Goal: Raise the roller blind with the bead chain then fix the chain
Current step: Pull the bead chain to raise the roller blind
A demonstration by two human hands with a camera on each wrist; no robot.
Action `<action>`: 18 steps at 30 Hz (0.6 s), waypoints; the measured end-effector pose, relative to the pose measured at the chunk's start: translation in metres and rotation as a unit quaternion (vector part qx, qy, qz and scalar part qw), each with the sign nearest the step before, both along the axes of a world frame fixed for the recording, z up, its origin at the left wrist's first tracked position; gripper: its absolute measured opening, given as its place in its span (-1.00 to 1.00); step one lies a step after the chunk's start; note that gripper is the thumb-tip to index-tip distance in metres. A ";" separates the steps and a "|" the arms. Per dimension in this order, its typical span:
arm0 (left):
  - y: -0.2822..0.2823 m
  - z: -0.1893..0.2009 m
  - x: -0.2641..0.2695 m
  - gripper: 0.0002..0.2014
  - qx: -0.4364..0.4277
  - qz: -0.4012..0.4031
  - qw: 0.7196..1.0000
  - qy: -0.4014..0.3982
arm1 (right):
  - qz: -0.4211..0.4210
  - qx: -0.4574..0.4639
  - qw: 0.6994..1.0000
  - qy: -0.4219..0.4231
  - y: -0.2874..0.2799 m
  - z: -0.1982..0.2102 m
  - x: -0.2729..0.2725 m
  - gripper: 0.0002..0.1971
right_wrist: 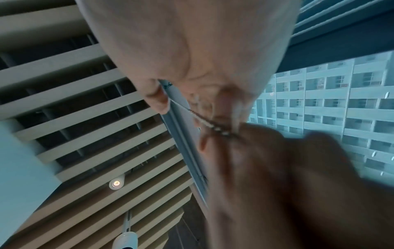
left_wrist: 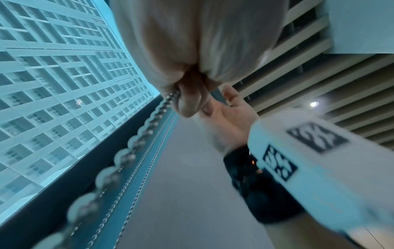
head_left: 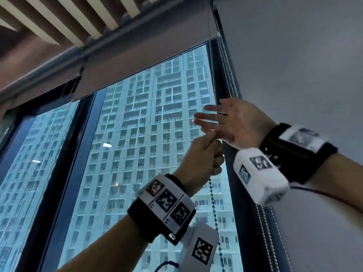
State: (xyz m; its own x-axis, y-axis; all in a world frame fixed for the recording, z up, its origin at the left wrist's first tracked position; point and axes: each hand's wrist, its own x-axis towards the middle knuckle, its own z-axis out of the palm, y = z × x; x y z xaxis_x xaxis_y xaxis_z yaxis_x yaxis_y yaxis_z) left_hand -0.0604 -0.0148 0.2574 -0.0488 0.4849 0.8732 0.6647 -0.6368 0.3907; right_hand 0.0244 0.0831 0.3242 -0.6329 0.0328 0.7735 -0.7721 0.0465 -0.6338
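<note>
The grey roller blind (head_left: 147, 50) is drawn high up, its bottom bar crossing the upper part of the window. Its bead chain (head_left: 215, 211) hangs down the window's right side. My left hand (head_left: 206, 156) is curled in a fist round the chain, which runs out below it. In the left wrist view the chain (left_wrist: 132, 148) leaves my curled fingers (left_wrist: 187, 101). My right hand (head_left: 229, 120) is just above, fingers straight and spread across the chain. In the right wrist view the chain (right_wrist: 211, 125) crosses below those fingers (right_wrist: 157, 99).
More bead chains (head_left: 263, 228) hang along the dark window frame beside the grey wall (head_left: 294, 55). A second blind (head_left: 39, 83) hangs to the left. A slatted ceiling (head_left: 68, 20) is overhead. A tower block shows through the glass (head_left: 147, 134).
</note>
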 end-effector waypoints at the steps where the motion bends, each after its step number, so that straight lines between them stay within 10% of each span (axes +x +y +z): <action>1: -0.001 -0.004 -0.002 -0.72 -0.007 0.002 1.000 0.006 | -0.010 -0.002 1.000 0.006 -0.005 0.009 0.001 -0.63; 10: 0.004 -0.060 -0.050 -0.78 -0.173 -0.035 0.983 0.039 | -0.184 0.077 0.977 0.070 -0.015 -0.047 -0.034 -0.63; 18: -0.008 0.016 -0.036 -0.60 -0.052 -0.054 0.993 -0.086 | -0.177 0.080 0.979 0.065 0.000 -0.101 -0.033 -0.62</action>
State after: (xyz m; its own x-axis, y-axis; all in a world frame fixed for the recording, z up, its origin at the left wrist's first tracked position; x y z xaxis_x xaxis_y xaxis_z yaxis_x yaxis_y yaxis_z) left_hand -0.0968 -0.0227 0.2731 -0.1363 0.5833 0.8008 0.5123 -0.6503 0.5609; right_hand -0.0082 0.0829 0.2233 -0.4992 0.1045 0.8601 -0.7634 0.4166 -0.4937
